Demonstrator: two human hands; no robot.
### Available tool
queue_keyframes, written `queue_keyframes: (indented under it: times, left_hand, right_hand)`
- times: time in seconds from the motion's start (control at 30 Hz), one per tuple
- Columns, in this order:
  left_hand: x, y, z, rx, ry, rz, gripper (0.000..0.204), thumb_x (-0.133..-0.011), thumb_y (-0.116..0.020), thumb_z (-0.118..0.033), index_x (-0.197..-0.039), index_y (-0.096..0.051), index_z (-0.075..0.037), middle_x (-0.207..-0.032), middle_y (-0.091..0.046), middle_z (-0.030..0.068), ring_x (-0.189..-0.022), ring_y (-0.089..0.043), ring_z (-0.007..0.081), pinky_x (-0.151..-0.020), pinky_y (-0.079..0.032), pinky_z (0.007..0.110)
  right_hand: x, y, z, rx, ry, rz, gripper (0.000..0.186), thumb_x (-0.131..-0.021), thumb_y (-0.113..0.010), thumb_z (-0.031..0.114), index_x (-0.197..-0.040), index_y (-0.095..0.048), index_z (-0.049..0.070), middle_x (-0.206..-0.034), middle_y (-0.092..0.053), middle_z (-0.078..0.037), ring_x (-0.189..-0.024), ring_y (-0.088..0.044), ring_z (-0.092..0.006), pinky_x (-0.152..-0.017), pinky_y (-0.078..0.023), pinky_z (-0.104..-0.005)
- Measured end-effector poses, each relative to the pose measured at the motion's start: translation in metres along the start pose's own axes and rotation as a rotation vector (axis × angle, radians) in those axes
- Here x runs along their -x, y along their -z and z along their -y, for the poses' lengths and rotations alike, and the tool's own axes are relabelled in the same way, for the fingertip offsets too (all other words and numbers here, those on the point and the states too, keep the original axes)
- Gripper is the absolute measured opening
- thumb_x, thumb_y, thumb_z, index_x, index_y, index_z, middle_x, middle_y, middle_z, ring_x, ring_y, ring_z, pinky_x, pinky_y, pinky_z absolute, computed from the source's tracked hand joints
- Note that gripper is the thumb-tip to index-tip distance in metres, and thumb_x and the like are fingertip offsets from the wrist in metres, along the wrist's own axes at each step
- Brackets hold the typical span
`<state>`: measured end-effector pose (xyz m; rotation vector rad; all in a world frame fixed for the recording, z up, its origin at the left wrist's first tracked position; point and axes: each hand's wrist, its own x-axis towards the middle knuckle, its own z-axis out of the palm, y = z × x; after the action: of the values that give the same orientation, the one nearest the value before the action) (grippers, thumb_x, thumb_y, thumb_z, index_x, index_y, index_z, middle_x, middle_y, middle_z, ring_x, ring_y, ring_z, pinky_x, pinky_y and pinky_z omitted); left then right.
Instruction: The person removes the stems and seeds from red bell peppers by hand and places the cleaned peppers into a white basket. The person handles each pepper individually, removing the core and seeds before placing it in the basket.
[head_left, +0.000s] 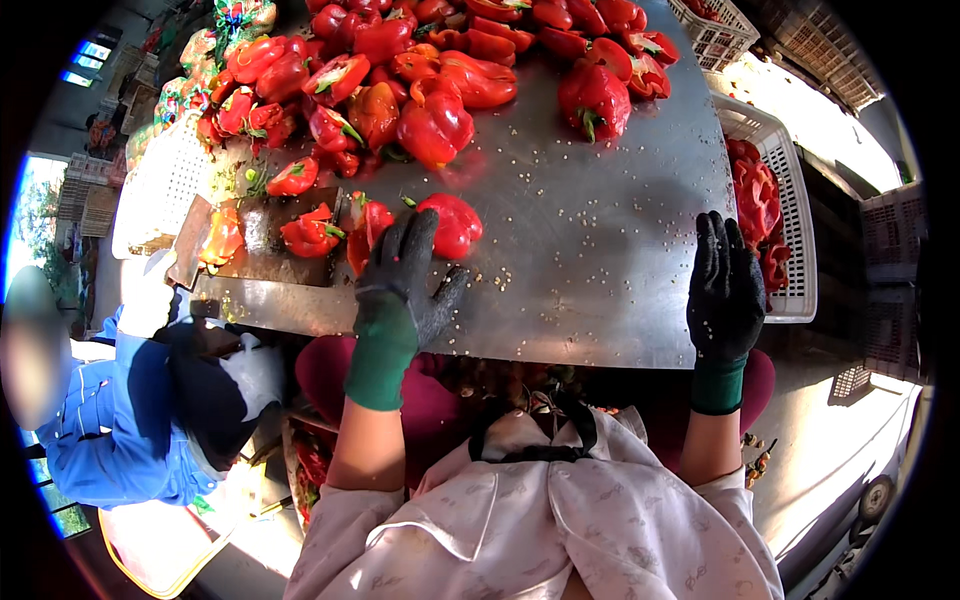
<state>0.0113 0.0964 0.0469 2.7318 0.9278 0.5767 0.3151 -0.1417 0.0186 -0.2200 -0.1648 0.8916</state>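
I observe a glossy red pepper (457, 228) partly hidden by the left hand (396, 275), digits spread, the right hand (724, 292) unclenched beside a white crate (797, 240).

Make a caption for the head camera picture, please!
Gloved left hand by a red pepper, gloved right hand by a white crate, at a seed-speckled metal table.

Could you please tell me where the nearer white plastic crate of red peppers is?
That crate is at the head view's right, just right of the grey metal table, beside the black-gloved right hand.
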Motion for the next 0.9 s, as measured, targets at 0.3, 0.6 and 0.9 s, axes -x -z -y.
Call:
queue_keyframes:
  times: [0.3, 0.6, 0.9]
  left_hand:
    - [-0.042, -0.045, 0.013, -0.083, 0.125, 0.378, 0.088, -0.070, -0.080, -0.041, -0.143, -0.041, -0.011, -0.143, -0.045, 0.0176, -0.127, -0.049, 0.0365, -0.102, -0.045, 0.048]
    - [-0.003, -0.011, -0.017, 1.247, 0.573, 0.249, 0.033, -0.102, -0.053, -0.022, -0.128, -0.055, -0.002, -0.107, -0.066, 0.0084, -0.079, -0.060, 0.0100, -0.069, -0.050, 0.025]
    - [0.034, -0.017, -0.058, 0.334, 0.010, -0.087, 0.060, -0.081, -0.073, -0.007, -0.135, -0.050, 0.002, -0.119, -0.063, 0.0210, -0.101, -0.066, 0.0318, -0.084, -0.055, 0.039]
  right_hand:
    - [0.000, -0.057, -0.116, 1.921, 0.102, 0.571, 0.079, -0.078, -0.074, 0.003, -0.148, -0.038, 0.005, -0.149, -0.043, -0.020, -0.134, -0.047, -0.0347, -0.108, -0.041, -0.0413]
    - [-0.001, -0.032, -0.155, 0.835, -0.587, 0.197, 0.074, -0.075, -0.075, -0.002, -0.143, -0.046, 0.007, -0.134, -0.055, -0.013, -0.118, -0.057, -0.0207, -0.101, -0.048, -0.0353]
    - [0.034, -0.059, -0.152, 0.184, -0.509, -0.226, 0.066, -0.087, -0.069, 0.012, -0.145, -0.039, 0.004, -0.135, -0.053, -0.014, -0.122, -0.055, -0.0280, -0.105, -0.045, -0.0443]
